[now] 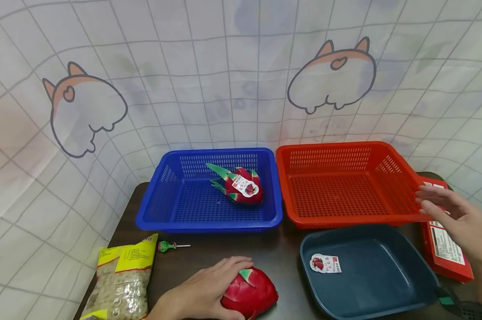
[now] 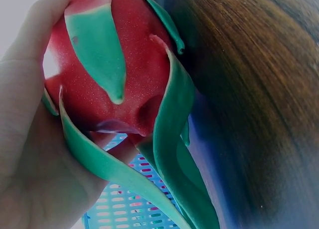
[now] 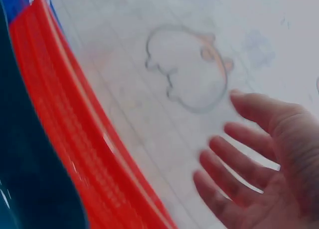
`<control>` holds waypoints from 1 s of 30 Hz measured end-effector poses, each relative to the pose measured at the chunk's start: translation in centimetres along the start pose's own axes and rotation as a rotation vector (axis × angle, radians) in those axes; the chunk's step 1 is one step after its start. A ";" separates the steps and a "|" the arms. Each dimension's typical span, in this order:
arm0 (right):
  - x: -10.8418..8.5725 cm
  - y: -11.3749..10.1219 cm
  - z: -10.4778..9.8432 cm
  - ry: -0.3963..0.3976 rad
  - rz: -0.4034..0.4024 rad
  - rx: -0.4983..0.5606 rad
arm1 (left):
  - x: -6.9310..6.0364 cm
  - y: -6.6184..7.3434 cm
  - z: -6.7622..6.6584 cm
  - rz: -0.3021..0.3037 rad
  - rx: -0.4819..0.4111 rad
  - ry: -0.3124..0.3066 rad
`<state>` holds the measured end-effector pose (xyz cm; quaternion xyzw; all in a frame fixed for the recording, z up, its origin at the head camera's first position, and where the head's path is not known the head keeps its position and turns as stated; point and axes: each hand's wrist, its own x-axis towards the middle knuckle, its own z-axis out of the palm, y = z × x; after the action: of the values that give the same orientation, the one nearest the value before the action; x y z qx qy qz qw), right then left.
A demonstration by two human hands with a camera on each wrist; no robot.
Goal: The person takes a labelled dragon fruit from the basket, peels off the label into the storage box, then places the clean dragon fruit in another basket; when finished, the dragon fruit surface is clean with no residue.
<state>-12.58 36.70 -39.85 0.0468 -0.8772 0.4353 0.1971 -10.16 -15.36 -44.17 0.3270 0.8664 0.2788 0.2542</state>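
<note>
My left hand [image 1: 209, 286] grips a red dragon fruit [image 1: 252, 293] at the front of the table, fingers over its top and thumb along its near side. Long green leaf tips [image 2: 172, 124] trail from that fruit in the left wrist view. Another dragon fruit [image 1: 245, 186], bearing a white label, lies in the blue basket [image 1: 209, 226]. At the far right my right hand [image 1: 461, 220] hovers above a red box [image 1: 447, 249], beside the orange-red basket [image 1: 345, 218]. Its fingers are spread and hold nothing in the right wrist view.
A dark teal tray [image 1: 369, 284] with a loose fruit label [image 1: 325, 263] inside sits before the orange-red basket. On the left lie a yellow bag [image 1: 122, 280] and a green lollipop [image 1: 166, 246]. A black object [image 1: 465, 306] is at the lower right. A patterned curtain [image 1: 241, 80] hangs behind.
</note>
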 end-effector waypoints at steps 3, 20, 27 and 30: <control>0.3 3.0 -0.8 0.118 0.022 -0.112 | 0.1 -0.1 0.0 0.018 -0.001 0.003; 0.1 7.7 -1.0 -0.092 0.237 -0.331 | -0.1 -0.3 0.2 0.037 -0.013 0.019; -0.3 7.4 -0.9 -0.113 0.294 -0.247 | 0.1 -0.1 0.3 0.007 -0.003 0.060; -0.4 7.8 -1.0 -0.112 0.315 -0.199 | 0.2 0.0 0.6 0.007 0.008 0.091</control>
<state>-13.85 42.24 -45.30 -0.0866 -0.9220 0.3685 0.0810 -9.98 -15.04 -44.66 0.3183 0.8769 0.2908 0.2124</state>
